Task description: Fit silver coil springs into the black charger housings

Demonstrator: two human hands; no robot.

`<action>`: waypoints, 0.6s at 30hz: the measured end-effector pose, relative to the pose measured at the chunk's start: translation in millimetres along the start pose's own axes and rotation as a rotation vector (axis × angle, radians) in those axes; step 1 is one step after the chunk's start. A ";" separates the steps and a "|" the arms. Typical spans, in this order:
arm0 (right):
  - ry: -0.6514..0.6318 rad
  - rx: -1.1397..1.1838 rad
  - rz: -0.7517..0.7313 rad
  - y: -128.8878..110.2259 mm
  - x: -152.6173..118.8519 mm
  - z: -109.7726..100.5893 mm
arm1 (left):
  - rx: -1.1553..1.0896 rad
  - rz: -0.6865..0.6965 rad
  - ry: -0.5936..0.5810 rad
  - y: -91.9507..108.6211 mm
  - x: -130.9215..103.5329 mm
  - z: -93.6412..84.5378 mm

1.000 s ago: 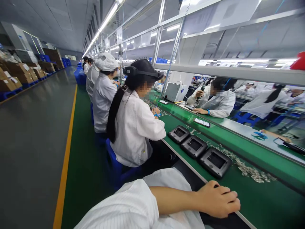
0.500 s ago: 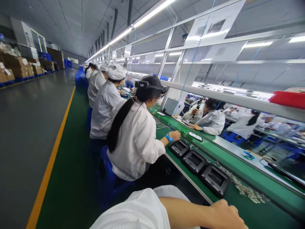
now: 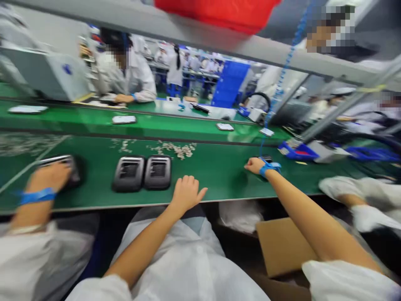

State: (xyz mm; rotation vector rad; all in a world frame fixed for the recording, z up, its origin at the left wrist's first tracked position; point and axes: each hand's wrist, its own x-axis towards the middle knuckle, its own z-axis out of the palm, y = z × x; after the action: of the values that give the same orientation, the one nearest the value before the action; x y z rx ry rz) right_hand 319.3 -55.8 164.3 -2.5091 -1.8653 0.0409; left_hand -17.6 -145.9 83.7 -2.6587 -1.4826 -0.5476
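Note:
My left hand (image 3: 187,193) lies on the front edge of the green bench, fingers stretched out and holding nothing. Just left of it, two black plastic housings (image 3: 157,172) with rectangular recesses stand side by side. Farther right, my right hand (image 3: 254,166) is closed over the bench, a blue wrist strap (image 3: 270,167) around its wrist. A dark object (image 3: 266,159) shows partly behind that wrist; what the fingers hold, if anything, is hidden. Small pale loose parts (image 3: 180,149) are scattered behind the housings.
A co-worker's hand (image 3: 52,175) rests on another black housing (image 3: 73,169) at left. Behind runs a green conveyor strip (image 3: 175,127) with several flat white-topped items. Blue bins (image 3: 297,151) stand at right; a red bin (image 3: 219,14) sits overhead. A coiled blue cord (image 3: 283,75) hangs down.
My view has swung from the row of workers on the left to the bench in front. Both my hands now show, and the neighbour's hand has come onto a black housing.

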 end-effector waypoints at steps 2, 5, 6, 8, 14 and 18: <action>-0.022 -0.074 0.161 44.2 9.1 1.0 | -0.032 0.046 -0.018 -3.9 6.9 5.5; 0.006 -0.151 0.319 75.0 24.0 6.0 | 0.034 0.087 -0.011 -9.6 4.8 8.2; -0.002 -0.163 0.344 79.2 26.4 9.7 | 0.053 0.092 -0.012 -10.6 3.1 8.6; -0.050 -0.176 0.346 80.7 25.8 18.2 | 0.066 0.102 -0.026 -11.3 0.7 9.4; -0.169 -0.131 0.015 21.5 -4.8 18.4 | -0.002 0.131 -0.063 -12.1 4.1 9.3; -0.287 0.257 -0.407 -59.5 -40.3 11.1 | -0.081 0.160 -0.039 -15.7 5.6 5.1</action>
State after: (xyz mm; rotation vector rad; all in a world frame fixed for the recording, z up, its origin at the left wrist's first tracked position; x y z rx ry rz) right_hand 250.4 -77.3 155.3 -2.0026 -2.2672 0.6195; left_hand -26.5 -131.8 78.7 -2.8326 -1.2667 -0.5582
